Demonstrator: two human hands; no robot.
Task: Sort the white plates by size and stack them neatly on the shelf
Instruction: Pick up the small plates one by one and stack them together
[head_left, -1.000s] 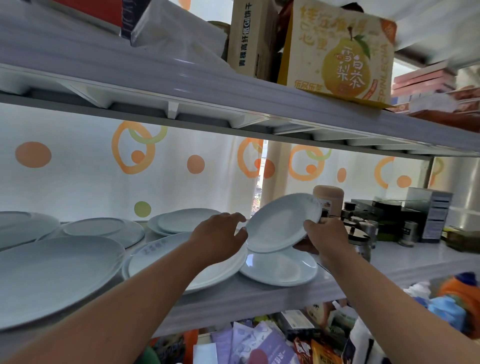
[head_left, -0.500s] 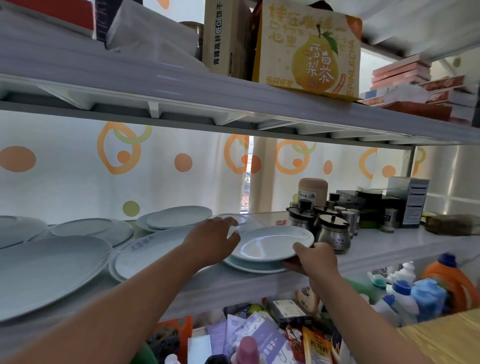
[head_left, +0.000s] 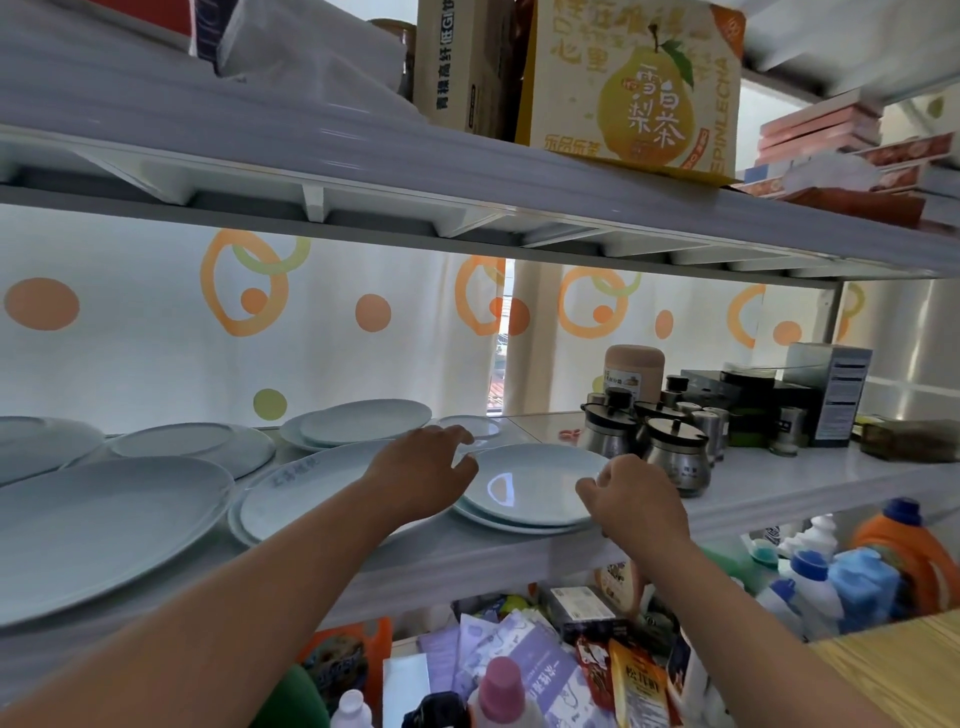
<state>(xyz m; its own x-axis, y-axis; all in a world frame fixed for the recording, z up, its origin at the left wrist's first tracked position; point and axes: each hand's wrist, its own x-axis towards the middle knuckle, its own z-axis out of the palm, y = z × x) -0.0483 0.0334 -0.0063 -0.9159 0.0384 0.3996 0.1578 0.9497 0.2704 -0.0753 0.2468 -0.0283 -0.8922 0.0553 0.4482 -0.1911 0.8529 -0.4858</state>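
White small plate (head_left: 530, 480) sits on its twin, left hand (head_left: 421, 470) spread on the far rim, right hand (head_left: 636, 499) loosely pinching the near edge. Best nudge both rims flush before letting go, clear of the steel jars (head_left: 670, 457).

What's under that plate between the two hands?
Under the top plate lies another white plate; only its front rim peeks out along the near edge. The rest is covered, so I can't tell whether more plates lie beneath. The stack rests on the shelf.
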